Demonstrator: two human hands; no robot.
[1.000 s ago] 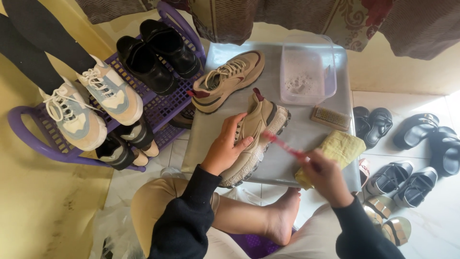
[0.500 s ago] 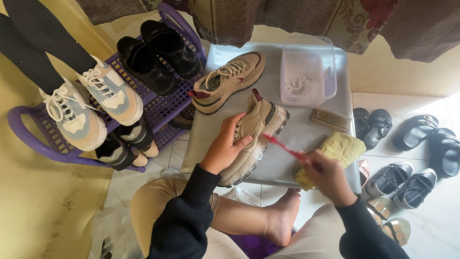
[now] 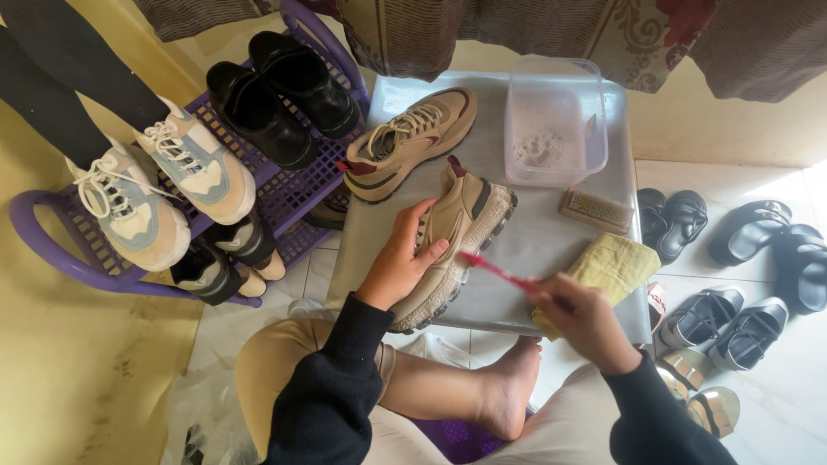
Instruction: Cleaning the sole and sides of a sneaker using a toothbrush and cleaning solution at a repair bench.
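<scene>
Tan sneaker [image 3: 452, 245]: one of a pair, lying on its side on the grey surface [image 3: 551, 250], sole turned to the right, heel with dark red tab pointing away from the person.

Left hand [image 3: 401, 263]: fingers closed over the upper and collar of the tan sneaker, thumb toward the sole edge, pinning it to the surface.

Right hand [image 3: 586, 319]: fingers closed around the handle of a red toothbrush [image 3: 500, 271]. The brush head meets the sneaker at the midsole, just right of the left thumb; the right hand itself stands apart from the shoe, joined to it only by the brush.

Progress, as judged: scrubbing appears mid-course. The brush sits about halfway along the sole edge; dirt cannot be told from clean at this size, so how much of the shoe is finished is uncertain. No rinsing or wiping shows.

Second tan sneaker [image 3: 413, 142]: upright, laced, behind the first, untouched by either hand.

Clear plastic tub [image 3: 556, 120]: at the far right of the surface, foam in the bottom.

Scrubbing brush [image 3: 596, 211]: flat, in front of the tub.

Yellow cloth [image 3: 607, 271]: crumpled, partly under the right hand.

Purple shoe rack [image 3: 293, 194]: left of the surface, bearing black shoes [image 3: 280, 95] and pale sneakers [image 3: 164, 198].

Sandals [image 3: 741, 258]: several dark pairs on the floor, right.
</scene>
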